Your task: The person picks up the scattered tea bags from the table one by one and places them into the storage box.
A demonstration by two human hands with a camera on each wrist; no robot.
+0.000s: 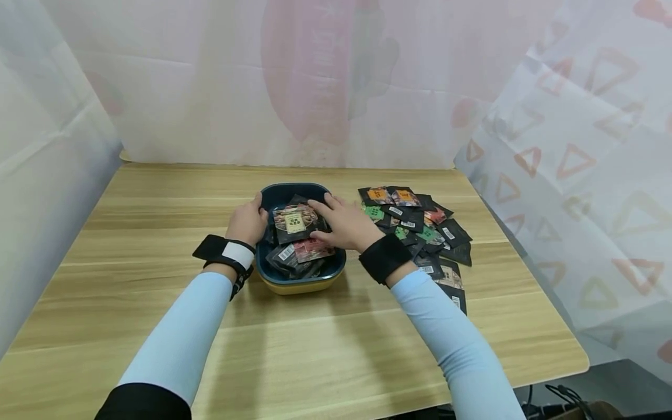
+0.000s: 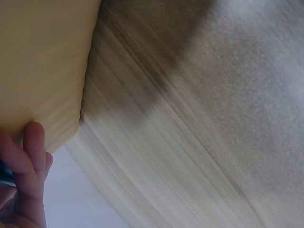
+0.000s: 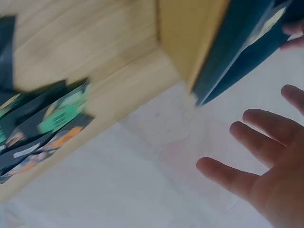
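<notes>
A bowl [image 1: 273, 195], dark blue inside and yellow outside, stands mid-table heaped with several small dark snack packets [image 1: 295, 224]. My left hand [image 1: 248, 221] grips the bowl's left rim, thumb over the edge; in the left wrist view its fingers [image 2: 32, 159] lie against the yellow outer wall [image 2: 40, 61]. My right hand [image 1: 338, 221] rests flat on the packets in the bowl. Its fingers [image 3: 251, 152] are straight and spread in the right wrist view, beside the bowl's wall [image 3: 187, 38].
A loose pile of similar packets [image 1: 420, 224] lies on the wooden table [image 1: 157, 210] just right of the bowl, also seen as blurred packets [image 3: 45, 121]. White sheeting hangs behind and on both sides. The table's right edge [image 1: 551, 291] is near the pile.
</notes>
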